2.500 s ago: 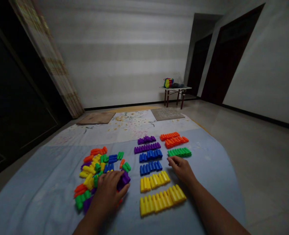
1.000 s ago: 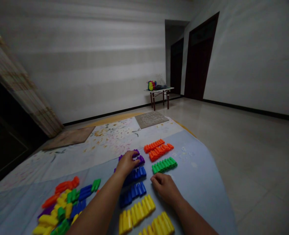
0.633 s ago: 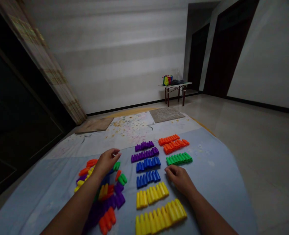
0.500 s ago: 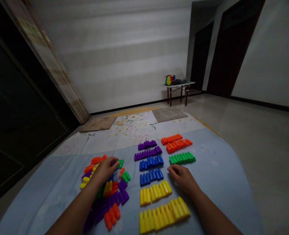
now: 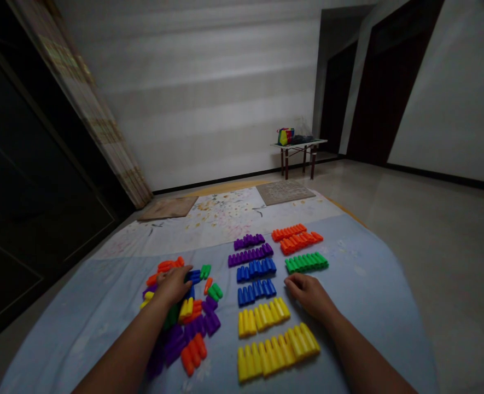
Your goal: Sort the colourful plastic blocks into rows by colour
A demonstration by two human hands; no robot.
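Over a mixed pile at the left, my left hand (image 5: 174, 284) has its fingers reaching down among the pieces; what the fingertips touch is hidden. Around it lie orange pieces (image 5: 194, 354), purple pieces (image 5: 211, 323), yellow pieces (image 5: 186, 309) and green pieces (image 5: 215, 291). My right hand (image 5: 305, 290) rests on the cloth with curled fingers, just below the green row (image 5: 306, 262). Whether it pinches anything is too small to tell. To its left lie blue rows (image 5: 256, 293) and yellow rows (image 5: 278, 350). Purple rows (image 5: 250, 255) and orange rows (image 5: 301, 242) stand farther back.
A blue cloth (image 5: 360, 323) covers the near part of the table, with a floral cloth (image 5: 225, 216) beyond. Two flat mats, one brown (image 5: 168, 208) and one grey (image 5: 285, 192), lie at the far edge. A small table (image 5: 299, 145) holding a colourful bag stands by the wall.
My left hand has shifted slightly left over the pile, uncovering blue pieces near the green ones. My right hand keeps its place beside the rows. The view has shifted slightly.
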